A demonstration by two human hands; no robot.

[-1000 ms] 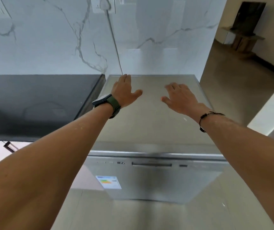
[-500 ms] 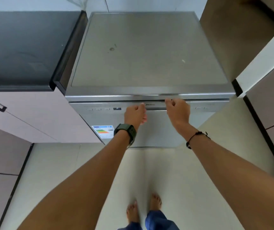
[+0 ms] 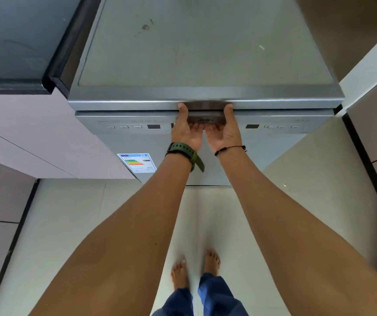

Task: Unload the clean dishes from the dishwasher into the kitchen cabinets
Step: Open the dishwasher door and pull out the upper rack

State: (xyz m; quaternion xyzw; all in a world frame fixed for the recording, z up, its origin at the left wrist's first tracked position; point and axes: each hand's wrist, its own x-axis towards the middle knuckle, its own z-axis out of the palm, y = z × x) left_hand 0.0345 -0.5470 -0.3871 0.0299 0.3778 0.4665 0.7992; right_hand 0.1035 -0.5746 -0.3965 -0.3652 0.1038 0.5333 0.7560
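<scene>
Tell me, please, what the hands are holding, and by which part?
Both the left hand and right hand grip the dishwasher door by its recessed top-centre handle.

The dishwasher (image 3: 205, 142) door carries the brand "Midea" (image 3: 204, 119) at the middle of its control strip, between the two thumbs. Lower left on the door sits an energy label (image 3: 137, 162) with coloured bars; its print is too small to read. The button marks are blurred.
</scene>
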